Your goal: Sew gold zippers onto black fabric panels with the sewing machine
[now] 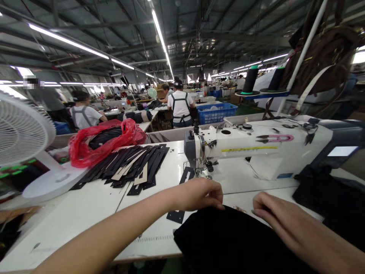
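Hands both on black fabric (228,239) at near edge of white table (85,213). Left hand (199,194) curled, fingers bent down onto far edge of fabric, pinching or pressing it, can't tell which. Right hand (278,215) flatter, palm down, fingertips on fabric's far right edge; grip unclear. Fabric lies just near side of sewing machine (256,146), below its needle end. Flat black strap piece (182,190) on table runs from needle area toward near side, partly under left hand. Pile of black cut pieces (131,163) left of machine, a few tan ones mixed in. Red plastic bag (99,142) behind pile, dark stuff inside. White fan (23,133) far left. Pink scissors (276,138) on top of machine. Thread cones (251,80) far right behind. Blue crate (216,112) and other people at tables farther back.
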### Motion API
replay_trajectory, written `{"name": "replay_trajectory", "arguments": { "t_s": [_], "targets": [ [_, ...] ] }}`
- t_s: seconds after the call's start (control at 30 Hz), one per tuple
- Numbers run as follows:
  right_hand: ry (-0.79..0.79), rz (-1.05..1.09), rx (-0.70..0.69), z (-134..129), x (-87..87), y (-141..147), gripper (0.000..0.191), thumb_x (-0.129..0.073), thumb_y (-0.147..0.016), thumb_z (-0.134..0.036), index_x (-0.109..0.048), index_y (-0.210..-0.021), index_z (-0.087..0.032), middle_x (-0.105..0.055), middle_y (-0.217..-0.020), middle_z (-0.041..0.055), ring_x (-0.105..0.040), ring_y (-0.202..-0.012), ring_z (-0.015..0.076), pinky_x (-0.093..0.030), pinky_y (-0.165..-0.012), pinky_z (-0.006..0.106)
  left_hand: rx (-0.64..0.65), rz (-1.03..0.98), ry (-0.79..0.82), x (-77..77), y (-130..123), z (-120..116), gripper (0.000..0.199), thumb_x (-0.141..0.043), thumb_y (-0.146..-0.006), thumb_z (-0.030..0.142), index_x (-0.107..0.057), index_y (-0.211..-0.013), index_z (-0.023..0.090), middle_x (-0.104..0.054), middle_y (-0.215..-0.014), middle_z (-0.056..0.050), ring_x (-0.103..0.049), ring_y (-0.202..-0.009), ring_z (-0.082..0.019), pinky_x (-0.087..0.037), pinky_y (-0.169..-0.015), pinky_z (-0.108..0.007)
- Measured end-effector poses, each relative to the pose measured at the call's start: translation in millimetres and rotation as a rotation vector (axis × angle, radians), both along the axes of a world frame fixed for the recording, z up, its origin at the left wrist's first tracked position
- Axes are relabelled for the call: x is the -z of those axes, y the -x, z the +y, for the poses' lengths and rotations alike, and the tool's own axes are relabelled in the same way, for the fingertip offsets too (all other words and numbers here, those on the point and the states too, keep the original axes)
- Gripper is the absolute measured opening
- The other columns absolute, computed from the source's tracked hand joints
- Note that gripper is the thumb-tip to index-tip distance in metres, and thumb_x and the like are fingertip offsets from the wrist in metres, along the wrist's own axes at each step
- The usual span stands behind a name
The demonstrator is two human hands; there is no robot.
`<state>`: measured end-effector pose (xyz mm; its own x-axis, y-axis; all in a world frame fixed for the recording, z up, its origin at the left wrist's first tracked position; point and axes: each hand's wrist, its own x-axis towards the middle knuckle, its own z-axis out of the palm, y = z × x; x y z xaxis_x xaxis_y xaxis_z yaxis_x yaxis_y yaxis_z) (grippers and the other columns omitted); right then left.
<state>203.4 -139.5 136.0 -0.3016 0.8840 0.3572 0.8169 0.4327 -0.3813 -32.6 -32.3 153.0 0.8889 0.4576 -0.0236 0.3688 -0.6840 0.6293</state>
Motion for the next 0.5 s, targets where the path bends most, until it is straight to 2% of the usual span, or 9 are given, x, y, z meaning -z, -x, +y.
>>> {"name": "replay_trajectory", "arguments": {
  "t_s": [0.1, 0.17, 0.23, 0.33, 0.43, 0.5],
  "targets": [
    [-0.003, 0.034, 0.045, 8.3, -5.3, -4.6, 0.031, -0.042, -0.088, -0.047, -0.062, -0.09, -0.025, -0.066, -0.081, 0.0065, -0.063, -0.071, 0.0206, -0.051, -0.062, 0.031, 0.05, -0.068, -0.033, 4.7, -6.3, 3.2, 0.007, -0.061, -0.083, 0.017, -0.065, -0.088, 0.018, -0.064, -0.083, -0.001, -0.058, -0.077, -0.015, -0.042, -0.069, -0.021],
    [-0.017, 0.033, 0.046, 12.1, 2.5, 0.3, 0.033, -0.049, -0.086, -0.047, -0.063, -0.104, -0.025, -0.065, -0.101, 0.0079, -0.062, -0.09, 0.0231, -0.051, -0.078, 0.035, 0.095, -0.082, -0.076, 8.1, -9.1, 2.4, 0.01, -0.058, -0.084, 0.012, -0.065, -0.088, 0.018, -0.065, -0.086, -0.002, -0.059, -0.082, -0.016, -0.043, -0.075, -0.023],
    [0.002, 0.034, -0.009, 14.8, 14.7, 9.5, 0.031, -0.055, -0.084, -0.042, -0.062, -0.108, -0.025, -0.063, -0.108, 0.0066, -0.06, -0.098, 0.022, -0.049, -0.085, 0.035, 0.129, -0.078, -0.108, 8.8, -10.8, -0.3, 0.011, -0.057, -0.083, 0.01, -0.065, -0.085, 0.018, -0.064, -0.086, -0.002, -0.06, -0.084, -0.017, -0.043, -0.077, -0.023],
    [-0.01, 0.061, -0.118, 17.2, 28.6, 23.5, 0.014, -0.053, -0.086, -0.031, -0.065, -0.09, -0.024, -0.066, -0.088, 0.0029, -0.062, -0.085, 0.0171, -0.052, -0.074, 0.027, 0.117, -0.085, -0.172, 5.7, -10.5, -5.4, 0.012, -0.057, -0.083, 0.009, -0.065, -0.083, 0.018, -0.064, -0.085, -0.002, -0.06, -0.086, -0.018, -0.043, -0.079, -0.023],
    [-0.211, 0.043, -0.123, 17.9, 29.4, 31.2, 0.018, -0.044, -0.089, -0.023, -0.062, -0.085, -0.024, -0.064, -0.078, 0.0021, -0.063, -0.075, 0.0151, -0.052, -0.066, 0.024, 0.033, -0.133, -0.223, 1.4, -6.3, -10.2, 0.008, -0.061, -0.082, 0.018, -0.066, -0.088, 0.02, -0.064, -0.088, -0.003, -0.06, -0.087, -0.019, -0.044, -0.079, -0.024],
    [-0.362, 0.01, -0.107, 18.6, 26.8, 33.1, 0.019, -0.042, -0.088, -0.02, -0.06, -0.089, -0.024, -0.065, -0.077, 0.002, -0.063, -0.07, 0.0146, -0.051, -0.062, 0.022, 0.011, -0.173, -0.222, -0.4, -3.4, -13.4, 0.017, -0.067, -0.08, 0.026, -0.067, -0.096, 0.021, -0.066, -0.094, -0.004, -0.061, -0.091, -0.02, -0.045, -0.08, -0.024]
  ]
}}
